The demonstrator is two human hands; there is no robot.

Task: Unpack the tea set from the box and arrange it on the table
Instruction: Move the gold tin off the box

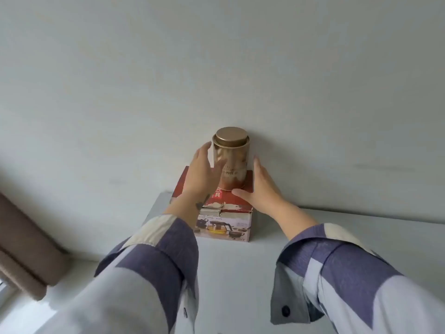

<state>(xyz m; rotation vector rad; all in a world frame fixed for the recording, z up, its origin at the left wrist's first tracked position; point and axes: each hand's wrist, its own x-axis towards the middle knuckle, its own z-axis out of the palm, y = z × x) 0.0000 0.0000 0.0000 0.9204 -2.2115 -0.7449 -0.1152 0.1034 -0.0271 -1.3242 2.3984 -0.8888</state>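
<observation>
Count, head view:
- Hands: 2, left hand (204,172) and right hand (258,189), 1 on each side of the tin.
- Sleeves: 2, patterned in blue, pale grey and cream; 1 dark button (285,311) visible on the right cuff.
- Gold tin (230,160): 1, with 1 lid (231,136) on.
- Red box (225,219): 1, teapots and cups printed on its front.
- White table (337,227): 1.
- Brown curtain (26,242): 1.
</observation>
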